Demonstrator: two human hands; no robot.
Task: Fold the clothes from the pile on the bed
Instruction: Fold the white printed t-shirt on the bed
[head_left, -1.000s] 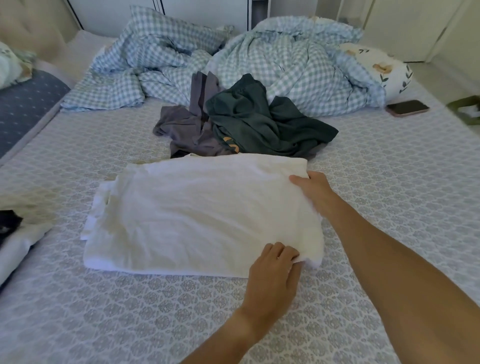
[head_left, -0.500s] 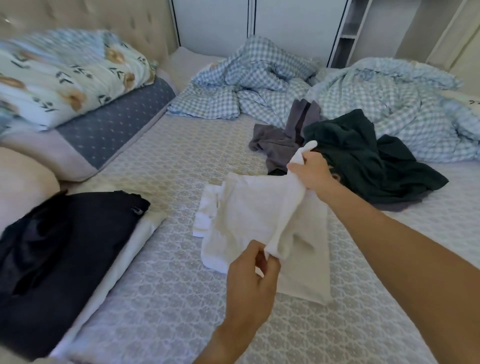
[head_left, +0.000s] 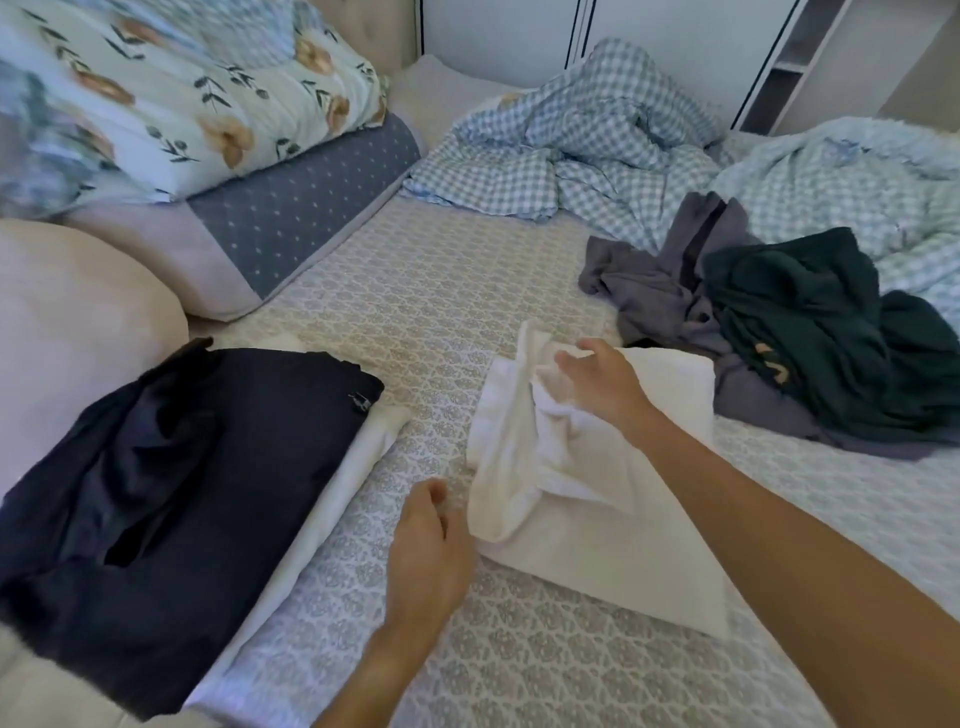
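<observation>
i'm midway folding the white shirt lying left of the dark pile; my right hand grips its flap, left hand loose, empty. next: lay flap flat.

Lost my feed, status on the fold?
Right hand gripping white garment, half-folded. Left hand beside its edge, grip unclear. Unfolded pile behind, nothing blocking.
</observation>
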